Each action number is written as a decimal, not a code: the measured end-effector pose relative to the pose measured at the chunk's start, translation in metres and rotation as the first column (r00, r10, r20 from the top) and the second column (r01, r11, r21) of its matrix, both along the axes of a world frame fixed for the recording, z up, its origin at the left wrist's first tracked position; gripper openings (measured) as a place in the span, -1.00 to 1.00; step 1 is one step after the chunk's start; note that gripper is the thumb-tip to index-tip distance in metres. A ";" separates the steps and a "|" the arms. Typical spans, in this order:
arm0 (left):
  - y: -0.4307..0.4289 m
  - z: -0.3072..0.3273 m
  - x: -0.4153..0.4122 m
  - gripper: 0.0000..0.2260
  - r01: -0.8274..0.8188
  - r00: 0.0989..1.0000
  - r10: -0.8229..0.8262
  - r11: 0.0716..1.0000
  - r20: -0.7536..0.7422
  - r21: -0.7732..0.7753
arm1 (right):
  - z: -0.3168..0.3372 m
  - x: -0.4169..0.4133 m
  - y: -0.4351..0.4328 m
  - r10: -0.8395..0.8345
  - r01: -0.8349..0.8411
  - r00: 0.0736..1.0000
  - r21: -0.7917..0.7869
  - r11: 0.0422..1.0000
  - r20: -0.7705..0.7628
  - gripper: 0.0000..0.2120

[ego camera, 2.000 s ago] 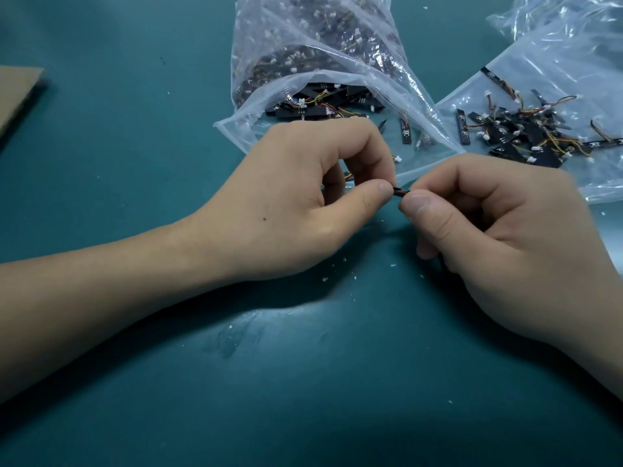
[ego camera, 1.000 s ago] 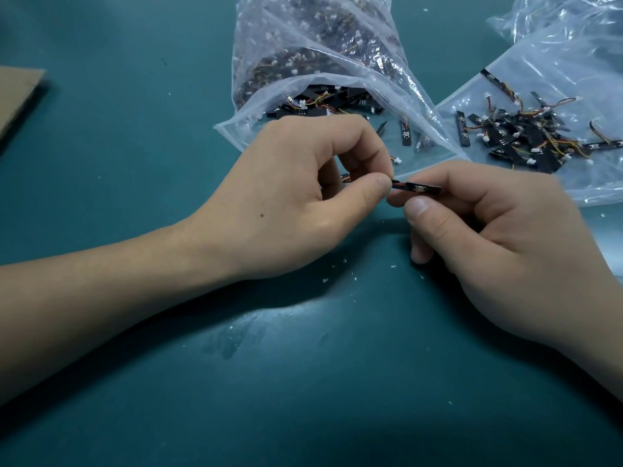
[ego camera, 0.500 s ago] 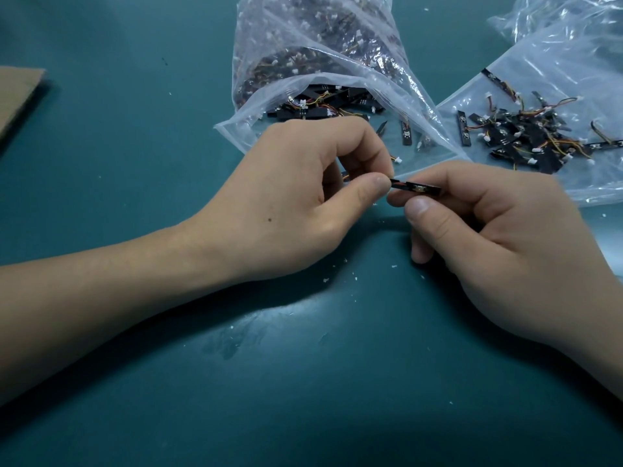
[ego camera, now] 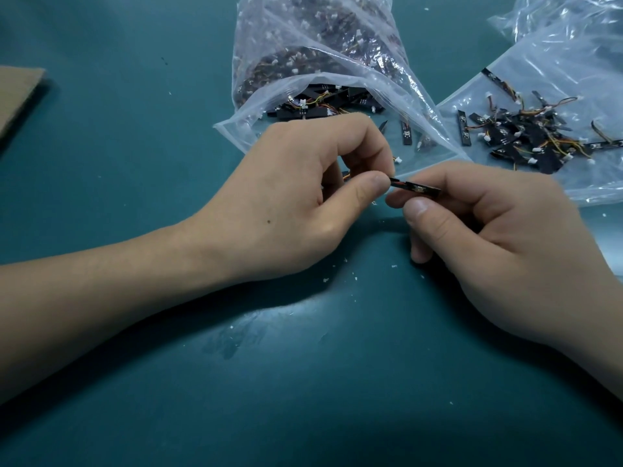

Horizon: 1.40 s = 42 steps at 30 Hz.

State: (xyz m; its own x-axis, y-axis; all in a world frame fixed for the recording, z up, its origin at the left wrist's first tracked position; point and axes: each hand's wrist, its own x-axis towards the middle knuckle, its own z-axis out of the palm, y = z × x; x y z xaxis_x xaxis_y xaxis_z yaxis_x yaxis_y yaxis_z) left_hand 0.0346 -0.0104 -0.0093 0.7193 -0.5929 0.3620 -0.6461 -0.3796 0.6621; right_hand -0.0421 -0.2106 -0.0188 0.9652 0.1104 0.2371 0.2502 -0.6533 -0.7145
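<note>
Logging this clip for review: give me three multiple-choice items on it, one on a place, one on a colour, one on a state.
1. Where does the cardboard lie?
A. at the left edge
B. at the near edge
C. at the right edge

2. What colour is the table?
A. white
B. teal
C. red

3. How is the strip held?
A. it lies loose, untouched
B. one hand alone grips it
C. both hands pinch it

Key:
1 A, the cardboard shows only at the far left.
2 B, the bare top is teal all over.
3 C, the left hand pinches one end between thumb and forefinger, and the right hand holds the other part.
</note>
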 end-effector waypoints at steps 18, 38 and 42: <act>0.001 -0.001 0.000 -0.96 0.013 1.000 -0.013 1.000 -0.019 0.013 | 0.002 0.000 0.001 0.009 -0.009 1.000 -0.005 1.000 0.008 -0.87; 0.002 -0.003 0.001 -0.96 0.044 0.999 -0.044 0.999 -0.010 -0.014 | 0.002 -0.001 0.000 0.018 -0.017 1.000 -0.005 1.000 0.019 -0.90; 0.002 -0.002 0.003 -0.97 0.162 0.987 -0.160 0.981 0.028 -0.108 | 0.002 0.000 -0.001 0.048 -0.047 0.999 -0.026 0.999 0.025 -0.91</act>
